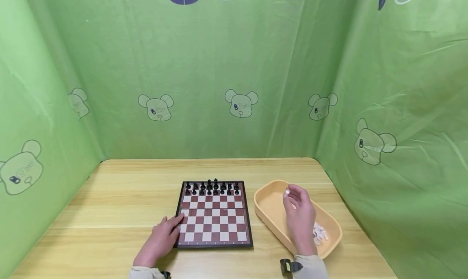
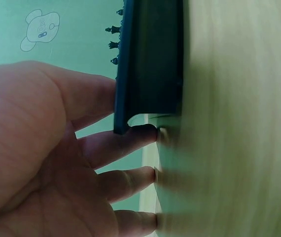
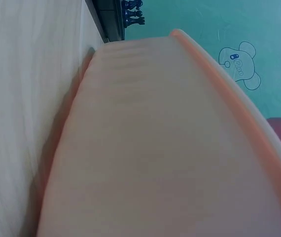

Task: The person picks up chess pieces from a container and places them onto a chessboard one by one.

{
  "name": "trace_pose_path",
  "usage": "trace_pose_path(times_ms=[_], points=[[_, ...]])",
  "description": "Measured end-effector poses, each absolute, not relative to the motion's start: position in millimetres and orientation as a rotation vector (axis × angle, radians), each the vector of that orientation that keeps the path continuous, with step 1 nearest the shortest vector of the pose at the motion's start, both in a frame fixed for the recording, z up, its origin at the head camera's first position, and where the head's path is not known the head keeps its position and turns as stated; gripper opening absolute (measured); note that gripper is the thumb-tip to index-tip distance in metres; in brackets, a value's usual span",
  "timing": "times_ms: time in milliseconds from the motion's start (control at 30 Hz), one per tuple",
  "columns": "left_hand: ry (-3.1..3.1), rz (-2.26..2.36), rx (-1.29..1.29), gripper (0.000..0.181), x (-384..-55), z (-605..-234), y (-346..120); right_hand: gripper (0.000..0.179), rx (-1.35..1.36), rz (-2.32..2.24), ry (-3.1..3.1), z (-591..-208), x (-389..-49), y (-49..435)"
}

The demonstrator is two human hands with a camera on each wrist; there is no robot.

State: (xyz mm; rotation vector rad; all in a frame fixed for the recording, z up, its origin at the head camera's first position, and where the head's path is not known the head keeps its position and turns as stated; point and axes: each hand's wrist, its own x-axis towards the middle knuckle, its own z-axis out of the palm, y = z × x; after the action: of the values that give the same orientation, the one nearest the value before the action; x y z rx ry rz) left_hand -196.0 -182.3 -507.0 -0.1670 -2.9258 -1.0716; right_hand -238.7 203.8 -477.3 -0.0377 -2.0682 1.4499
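Note:
The chessboard [image 1: 213, 215] lies flat on the table, with black chess pieces [image 1: 215, 187] in two rows along its far side. At its left edge my left hand [image 1: 161, 239] rests with fingers extended; a digit lies on the board's top, and other fingertips [image 2: 139, 222] reach down to the table. Over the orange tray [image 1: 268, 220], my right hand [image 1: 300, 216] pinches a small white chess piece [image 1: 287, 191] between thumb and fingers. More white chess pieces [image 1: 319, 233] lie in a heap at the tray's near end. The tray's outer wall [image 3: 155, 138] hides most of that hand in the right wrist view.
The wooden table [image 1: 109, 214] carries the board in the middle and the tray to its right. Green cloth walls [image 1: 197, 133] with bear drawings stand behind the table and on both sides.

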Motion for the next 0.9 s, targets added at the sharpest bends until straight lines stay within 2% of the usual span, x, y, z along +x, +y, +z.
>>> trace_pose_path(times_ms=[433,700,900], points=[[-2.944,-1.072,-0.145,0.043,-197,-505,-182,0.028,0.076,1.466,-1.88,-476,-238,195],[-2.94,-1.075,-0.151,0.043,-197,-506,-182,0.029,0.132,1.291,-1.833,-476,-237,188],[-2.935,-1.073,-0.154,0.043,-197,-507,-182,0.028,0.267,1.302,-1.772,-460,-225,174]])
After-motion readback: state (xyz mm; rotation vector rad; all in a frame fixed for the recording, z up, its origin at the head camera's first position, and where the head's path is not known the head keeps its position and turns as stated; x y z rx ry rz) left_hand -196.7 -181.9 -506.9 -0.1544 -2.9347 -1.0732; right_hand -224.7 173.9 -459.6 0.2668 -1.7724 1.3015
